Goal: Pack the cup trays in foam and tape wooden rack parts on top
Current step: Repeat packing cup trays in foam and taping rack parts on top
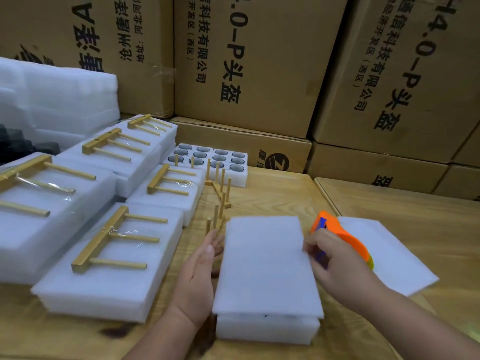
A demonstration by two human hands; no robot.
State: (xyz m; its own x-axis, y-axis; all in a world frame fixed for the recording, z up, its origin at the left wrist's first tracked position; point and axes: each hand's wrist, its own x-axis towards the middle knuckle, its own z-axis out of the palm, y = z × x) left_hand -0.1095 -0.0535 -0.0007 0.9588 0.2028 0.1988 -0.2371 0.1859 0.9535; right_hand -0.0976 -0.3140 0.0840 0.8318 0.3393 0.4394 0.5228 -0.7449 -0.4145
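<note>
A white foam sheet (pixel 265 261) lies as a lid on a foam cup tray (pixel 265 331) in front of me. My left hand (pixel 200 274) stands open, palm flat against the pack's left side. My right hand (pixel 332 261) touches the lid's right edge with curled fingers; whether it pinches the sheet I cannot tell. An orange tape dispenser (pixel 342 237) lies just behind that hand. Loose wooden rack parts (pixel 220 198) with upright pegs stand beyond the pack. An uncovered foam tray of cups (pixel 223 162) sits farther back.
Several finished foam packs with wooden racks taped on top (pixel 109 258) fill the left of the wooden table (pixel 285 193). A spare foam sheet (pixel 394 258) lies at right. Foam stock (pixel 57 100) is piled at back left. Cardboard boxes (pixel 259 61) wall the back.
</note>
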